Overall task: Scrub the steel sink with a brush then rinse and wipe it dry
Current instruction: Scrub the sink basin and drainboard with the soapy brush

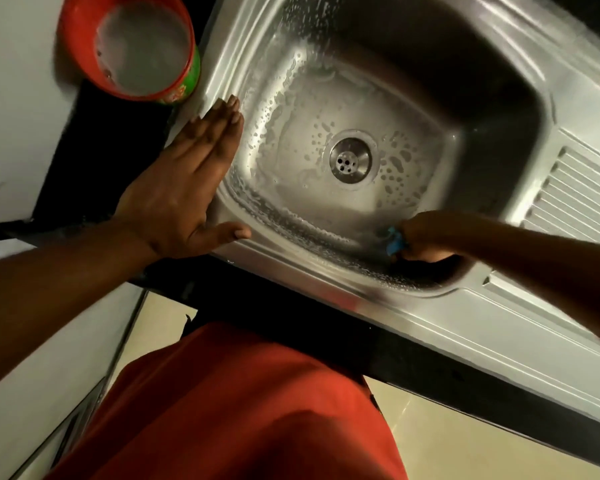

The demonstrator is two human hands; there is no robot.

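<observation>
**Hands at the soapy steel sink**

While suds and water droplets are clinging to the walls and floor of the shiny stainless steel sink [257,57], we are laying our left hand [177,188] flat on its left rim, fingers straight and together, thumb spread wide, holding nothing. Our right hand [426,237] is reaching into the basin at the near wall, curled tightly around a small blue object [395,241]; we cannot tell whether it is the brush. The round metal drain [350,160] is sitting in the middle of the basin floor. A red round plastic container of cloudy liquid [142,46] is resting on the tabletop just beside the sink's left edge.
</observation>
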